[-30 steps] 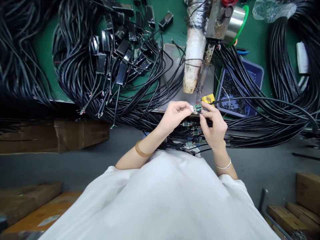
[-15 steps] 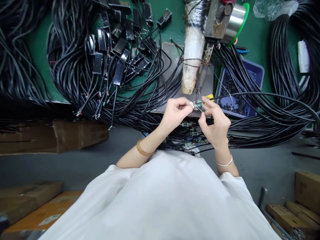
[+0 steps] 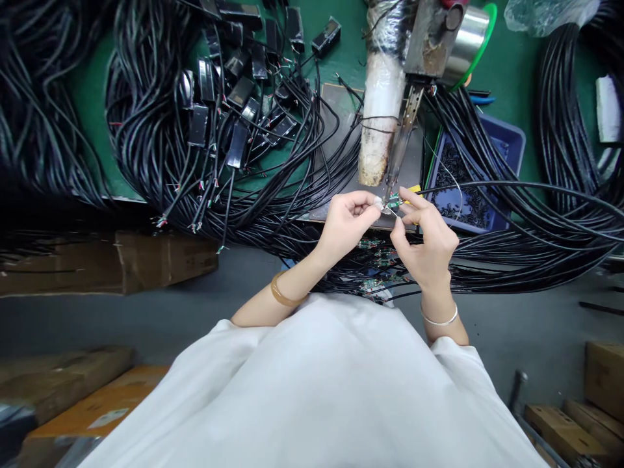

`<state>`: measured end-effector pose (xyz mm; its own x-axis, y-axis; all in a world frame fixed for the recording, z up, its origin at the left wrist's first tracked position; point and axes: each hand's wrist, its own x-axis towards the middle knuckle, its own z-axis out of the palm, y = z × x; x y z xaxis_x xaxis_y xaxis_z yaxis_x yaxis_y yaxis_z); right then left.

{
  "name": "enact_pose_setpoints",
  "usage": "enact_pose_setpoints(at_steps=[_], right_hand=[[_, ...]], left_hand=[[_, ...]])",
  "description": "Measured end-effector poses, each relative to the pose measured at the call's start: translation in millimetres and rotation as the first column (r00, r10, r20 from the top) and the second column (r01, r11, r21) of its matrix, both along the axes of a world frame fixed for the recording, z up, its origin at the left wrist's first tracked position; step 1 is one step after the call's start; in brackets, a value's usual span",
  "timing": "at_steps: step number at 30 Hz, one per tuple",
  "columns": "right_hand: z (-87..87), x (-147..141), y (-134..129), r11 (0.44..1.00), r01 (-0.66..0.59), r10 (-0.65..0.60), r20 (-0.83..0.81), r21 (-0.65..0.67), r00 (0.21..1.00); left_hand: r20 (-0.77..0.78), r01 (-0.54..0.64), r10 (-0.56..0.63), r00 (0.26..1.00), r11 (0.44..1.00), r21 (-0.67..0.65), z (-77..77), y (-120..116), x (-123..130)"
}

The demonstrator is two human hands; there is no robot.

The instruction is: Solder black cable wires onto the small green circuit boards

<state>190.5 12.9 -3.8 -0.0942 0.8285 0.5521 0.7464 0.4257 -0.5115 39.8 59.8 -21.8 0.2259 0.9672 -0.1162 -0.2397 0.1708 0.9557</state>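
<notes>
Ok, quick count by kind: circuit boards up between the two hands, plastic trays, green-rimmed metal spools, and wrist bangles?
Small green circuit board: 1
Blue-violet plastic tray: 1
Silvery metal spool with green rim: 1
Bangles, one tan, one thin silvery: 2
Total: 5

Your view is brightly lit at its middle with cool, soft light, seemingly from overhead. Glare streaks the black boxes [image 3: 236, 146] between ten and eleven o'clock and shines on the metal spool [image 3: 470, 47] between one and two. Your white shirt [image 3: 316, 383], at six, looks pale and low in contrast. The carton [image 3: 160, 260] near nine sits in shadow. Wide-angle stretching and softness mark your outer edges, and the circuit board [image 3: 394, 201] shows too small for fine detail.
</notes>
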Motion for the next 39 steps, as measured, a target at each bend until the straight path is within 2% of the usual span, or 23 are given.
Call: enact_pose_setpoints(at_steps=[8, 15, 21, 26, 30, 39], right_hand=[[2.8, 0, -2, 1.000, -0.021, 0.021, -0.007, 0.001, 1.000], [3.7, 0, -3, 0.999, -0.048, 0.049, 0.044, -0.008, 0.998], [2.6, 0, -3, 1.000, -0.021, 0.021, 0.031, -0.014, 0.999], [3.2, 0, -1, 1.000, -0.019, 0.020, 0.027, -0.025, 0.999], [4.7, 0, -1, 1.000, -0.015, 0.015, 0.027, -0.020, 1.000], [4.9, 1, -3, 0.998, -0.047, 0.050, 0.052, -0.046, 0.997]], left_hand=[[0.007, 0.012, -0.012, 1.000, 1.000, 0.010, 2.1, -1, -1], [-0.052, 0.008, -0.009, 0.999, 1.000, -0.018, 6.3, -2, -3], [-0.061, 0.009, -0.012, 0.998, 0.999, -0.048, 7.3, -1, -2], [-0.061, -0.008, 0.007, 0.998, 1.000, -0.012, 4.6, 0, -2], [-0.091, -0.018, 0.020, 0.996, 1.000, 0.021, 8.8, 0, -2], [-0.107, -0.006, 0.005, 0.994, 1.000, -0.010, 10.7, 2, -5]])
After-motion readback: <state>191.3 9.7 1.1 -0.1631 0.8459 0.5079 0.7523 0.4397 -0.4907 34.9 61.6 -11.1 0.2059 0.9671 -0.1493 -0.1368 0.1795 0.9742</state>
